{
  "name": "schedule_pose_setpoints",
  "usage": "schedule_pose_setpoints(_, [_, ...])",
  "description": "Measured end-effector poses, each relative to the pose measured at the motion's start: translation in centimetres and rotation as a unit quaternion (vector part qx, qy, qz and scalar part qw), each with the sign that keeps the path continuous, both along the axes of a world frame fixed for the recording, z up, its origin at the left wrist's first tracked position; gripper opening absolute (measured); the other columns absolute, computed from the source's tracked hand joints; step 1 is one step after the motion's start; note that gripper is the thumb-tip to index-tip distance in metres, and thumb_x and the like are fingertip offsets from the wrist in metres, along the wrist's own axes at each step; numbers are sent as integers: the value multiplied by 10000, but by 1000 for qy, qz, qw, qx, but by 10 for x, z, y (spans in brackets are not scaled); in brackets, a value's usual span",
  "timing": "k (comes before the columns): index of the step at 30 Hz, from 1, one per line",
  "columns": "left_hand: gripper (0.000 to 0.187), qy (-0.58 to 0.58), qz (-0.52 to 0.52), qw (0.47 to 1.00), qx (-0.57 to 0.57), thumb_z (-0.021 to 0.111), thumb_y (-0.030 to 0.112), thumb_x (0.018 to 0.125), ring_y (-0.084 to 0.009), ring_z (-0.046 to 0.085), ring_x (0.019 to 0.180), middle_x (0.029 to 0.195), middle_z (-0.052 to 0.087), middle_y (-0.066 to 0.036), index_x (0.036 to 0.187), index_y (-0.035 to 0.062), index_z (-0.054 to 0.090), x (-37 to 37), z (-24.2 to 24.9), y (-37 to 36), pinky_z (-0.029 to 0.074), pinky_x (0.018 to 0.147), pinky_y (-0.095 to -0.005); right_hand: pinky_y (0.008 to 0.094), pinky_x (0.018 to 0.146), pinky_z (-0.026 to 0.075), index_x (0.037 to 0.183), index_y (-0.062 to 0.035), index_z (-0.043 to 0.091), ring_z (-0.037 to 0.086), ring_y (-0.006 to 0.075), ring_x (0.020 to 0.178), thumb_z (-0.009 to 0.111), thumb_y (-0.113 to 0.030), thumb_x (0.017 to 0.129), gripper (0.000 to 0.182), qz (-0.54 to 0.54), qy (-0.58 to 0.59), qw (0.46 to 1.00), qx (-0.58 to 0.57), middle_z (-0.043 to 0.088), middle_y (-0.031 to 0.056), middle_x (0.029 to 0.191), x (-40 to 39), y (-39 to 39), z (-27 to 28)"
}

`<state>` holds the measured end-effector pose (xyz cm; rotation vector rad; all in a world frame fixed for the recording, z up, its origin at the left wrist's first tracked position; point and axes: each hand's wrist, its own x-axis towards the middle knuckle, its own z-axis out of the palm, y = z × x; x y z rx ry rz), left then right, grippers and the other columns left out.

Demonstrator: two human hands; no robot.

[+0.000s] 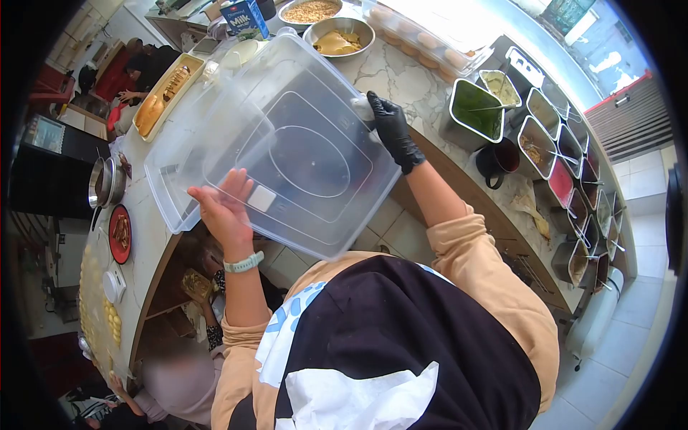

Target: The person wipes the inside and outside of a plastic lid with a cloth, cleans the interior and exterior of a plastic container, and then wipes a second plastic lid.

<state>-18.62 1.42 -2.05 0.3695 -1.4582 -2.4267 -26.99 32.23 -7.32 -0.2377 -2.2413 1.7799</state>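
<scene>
A large translucent plastic lid with an oval pattern is tilted up in front of me. My right hand, in a black glove, grips its right edge beside a white latch. My left hand, bare with a pale watch at the wrist, is palm up with fingers spread at the lid's lower left side. A clear plastic bin sits at the left on the marble counter, partly overlapped by the lid.
Metal tubs of fillings, one with green sauce, and a black mug line the right counter. Behind are a bowl of brown paste, a milk carton and a bread tray. Other people work at left; one crouches below the counter.
</scene>
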Motion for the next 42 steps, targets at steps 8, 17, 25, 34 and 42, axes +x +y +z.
schedule_pose_setpoints(8, [512, 137, -110, 944, 281, 385, 617, 865, -226, 575, 751, 662, 507, -43, 750, 127, 477, -85, -73, -49, 424, 854, -490, 323, 575, 447, 837, -17, 605, 559, 269, 614, 607, -102, 827, 86, 305, 298, 887, 175, 579, 133, 711, 107, -56, 76])
schedule_pose_setpoints(17, [558, 112, -321, 881, 329, 406, 586, 875, -159, 369, 591, 545, 319, 2, 558, 128, 380, -127, -16, 73, 363, 811, -426, 306, 777, 492, 1182, 16, 470, 588, 199, 903, 601, -164, 871, 382, 223, 401, 881, -114, 578, 105, 1024, 78, -97, 115])
schedule_pose_setpoints(25, [587, 102, -393, 822, 399, 369, 581, 893, -153, 362, 598, 547, 312, 4, 525, 124, 343, -127, -27, 129, 346, 859, -429, 375, 941, 393, 1151, -68, 552, 516, 297, 1055, 622, -174, 825, 350, 282, 259, 910, 157, 522, 155, 1148, 64, -91, 46])
schedule_pose_setpoints(34, [499, 50, -396, 846, 352, 408, 435, 910, -143, 300, 541, 540, 279, 4, 522, 132, 322, -118, -37, 150, 350, 843, -412, 372, 974, 403, 1155, -69, 549, 522, 272, 1121, 594, -106, 802, 357, 308, 403, 822, 259, 558, 132, 1171, 96, -104, 23])
schedule_pose_setpoints(42, [305, 61, -505, 776, 374, 445, 302, 881, -171, 376, 534, 493, 374, -29, 705, 66, 522, -128, -34, 173, 359, 671, -322, 397, 708, 395, 905, 15, 542, 491, 317, 830, 511, -19, 806, 110, 249, 299, 892, 231, 490, 169, 817, 67, -117, 57])
